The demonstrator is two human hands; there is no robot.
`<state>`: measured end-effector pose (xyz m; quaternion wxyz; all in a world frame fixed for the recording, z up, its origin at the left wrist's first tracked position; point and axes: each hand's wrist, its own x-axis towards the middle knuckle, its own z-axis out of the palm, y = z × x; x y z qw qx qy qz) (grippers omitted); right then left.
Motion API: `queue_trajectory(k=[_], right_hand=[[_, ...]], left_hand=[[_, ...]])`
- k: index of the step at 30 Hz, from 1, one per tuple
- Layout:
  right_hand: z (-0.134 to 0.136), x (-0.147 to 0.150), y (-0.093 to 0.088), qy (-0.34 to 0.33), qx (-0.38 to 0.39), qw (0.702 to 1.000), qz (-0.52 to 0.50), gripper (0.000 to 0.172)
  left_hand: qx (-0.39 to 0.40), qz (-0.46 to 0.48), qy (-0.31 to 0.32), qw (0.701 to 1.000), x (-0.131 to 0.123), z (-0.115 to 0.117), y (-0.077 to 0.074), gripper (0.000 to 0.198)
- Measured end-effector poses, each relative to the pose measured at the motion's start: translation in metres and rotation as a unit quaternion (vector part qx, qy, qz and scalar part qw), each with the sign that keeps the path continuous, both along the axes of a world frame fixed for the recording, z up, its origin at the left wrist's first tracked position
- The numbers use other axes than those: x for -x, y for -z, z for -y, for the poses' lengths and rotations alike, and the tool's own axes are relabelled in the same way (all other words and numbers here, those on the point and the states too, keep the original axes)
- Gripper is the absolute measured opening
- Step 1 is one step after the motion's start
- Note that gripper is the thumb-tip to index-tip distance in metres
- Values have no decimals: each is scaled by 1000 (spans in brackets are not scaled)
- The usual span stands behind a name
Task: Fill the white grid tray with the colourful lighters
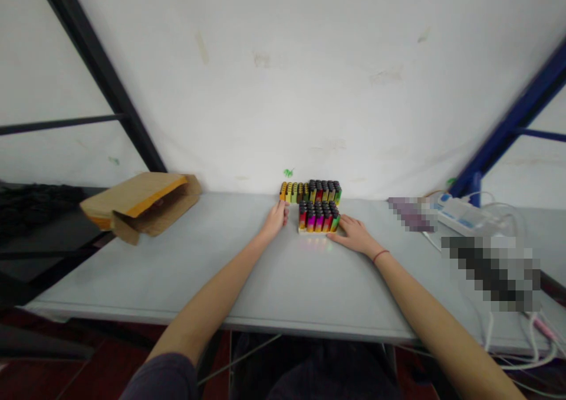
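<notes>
A white tray (pixel 308 232) filled with upright lighters (pixel 319 220) in red, pink, purple and green, all with black tops, stands near the table's middle. My right hand (pixel 357 237) is at its right end, with the thumb at the front corner and the fingers along the side. Behind it, close to the wall, are yellow lighters (pixel 292 192) and, to their right, a block of mixed-colour lighters (pixel 325 191). At the left end of the yellow ones is my left hand (pixel 277 214), its fingers curled and the fingertips against the lowest part; what they pinch is hidden.
An open cardboard box (pixel 141 197) lies on the grey table (pixel 212 270) at left. To the right are a white power strip (pixel 464 214), cables (pixel 533 335) and blurred-out items (pixel 490 270). A white wall (pixel 287 93) closes off the back, between dark and blue frame posts.
</notes>
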<state>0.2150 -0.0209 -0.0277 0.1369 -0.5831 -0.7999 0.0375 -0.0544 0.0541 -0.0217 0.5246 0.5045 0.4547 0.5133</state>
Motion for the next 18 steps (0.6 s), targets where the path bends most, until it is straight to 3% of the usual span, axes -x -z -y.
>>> queue_trajectory(k=[5, 8, 11, 18], right_hand=[[-1, -1, 2, -1, -1, 1000, 3, 61], [-1, 0, 2, 1, -2, 1000, 2, 60], [0, 1, 1, 4, -3, 1000, 1, 58], [1, 1, 0, 2, -6, 1000, 1, 57]], left_hand=[[-4, 30, 32, 999, -6, 12, -7, 43], [48, 37, 33, 998, -6, 17, -12, 51], [92, 27, 5, 995, -8, 20, -14, 60], [70, 12, -53, 996, -11, 26, -16, 53]])
